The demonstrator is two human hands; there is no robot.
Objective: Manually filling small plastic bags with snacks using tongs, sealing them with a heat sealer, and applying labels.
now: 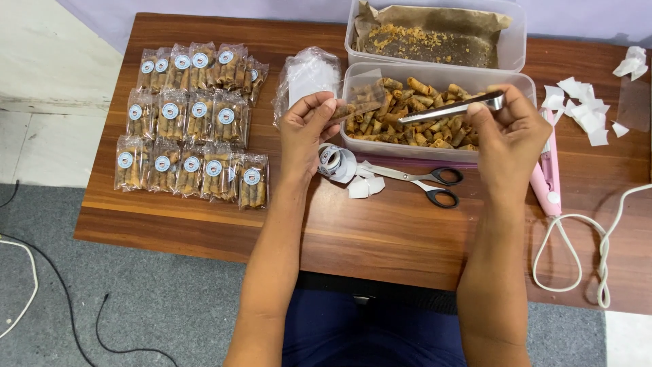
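Over the clear tub of fried rolls (435,112), metal tongs (454,109) are clenched in the right hand (506,132). A small clear bag (360,102) (partly filled) is pinched by the left hand (307,126).

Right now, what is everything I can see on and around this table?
Table: one, brown wood.
Sealed snack packs: about twenty, clear with round white-and-blue stickers, in three rows at the table's left.
Empty bags: one clear stack, beside the tubs.
Near tub: one, clear, full of small brown rolls.
Far tub: one, clear, paper-lined, crumbs only.
Sticker roll: one, white.
Scissors: one, black handles.
Sealer: one, pink, white cord, at the right.
Paper scraps: many, white, far right.
Cables: white and black, on the grey floor.
Left hand: holds a small clear bag with rolls.
Right hand: holds metal tongs.
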